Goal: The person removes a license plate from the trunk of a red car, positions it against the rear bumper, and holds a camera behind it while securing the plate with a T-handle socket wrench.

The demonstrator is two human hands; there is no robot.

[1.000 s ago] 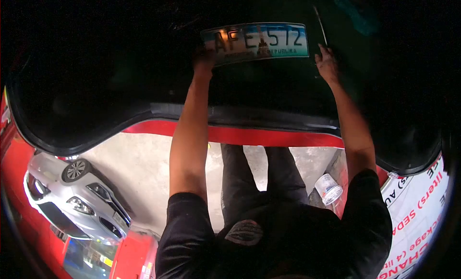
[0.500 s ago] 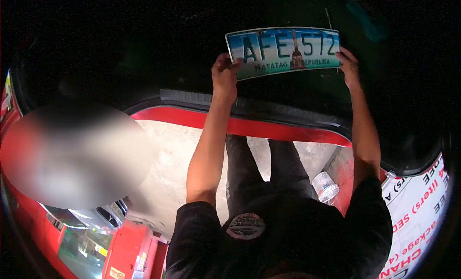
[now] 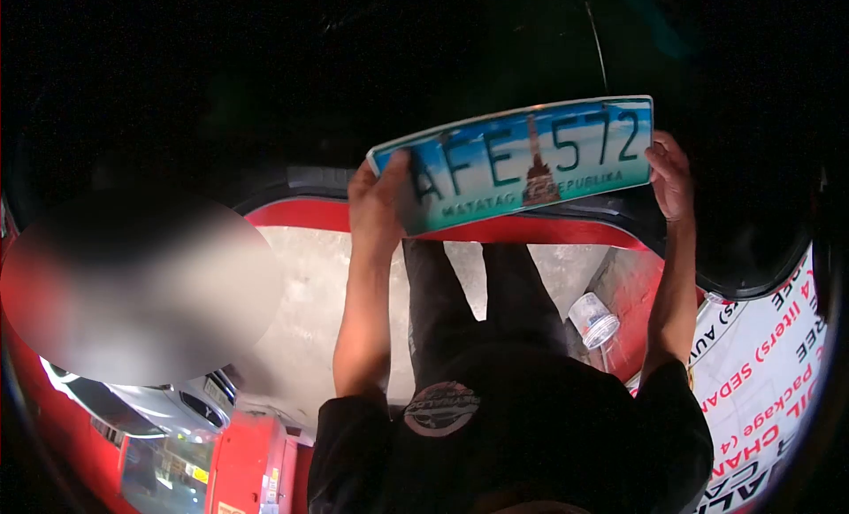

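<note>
A license plate (image 3: 500, 173) with a blue-to-green background and a monument picture is held up in front of me, its right end higher than its left. My left hand (image 3: 377, 200) grips the left end, thumb over the front face and covering part of the first letter. At the right edge, my right hand (image 3: 670, 173) pinches the plate, with the thumb at its edge and the other fingers partly hidden. Just below the plate runs the black-trimmed red rim (image 3: 309, 215) of a car's open rear.
Above the rim, the car's interior is very dark. A white bucket (image 3: 593, 319) stands on the concrete floor (image 3: 305, 288) to the right of my legs. A printed banner (image 3: 761, 364) is at the right, a silver car (image 3: 190, 399) and red cabinet (image 3: 248, 456) at lower left.
Both hands have brought the license plate down and closer to me, so it looks larger. It has also tilted, its left end now lower.
</note>
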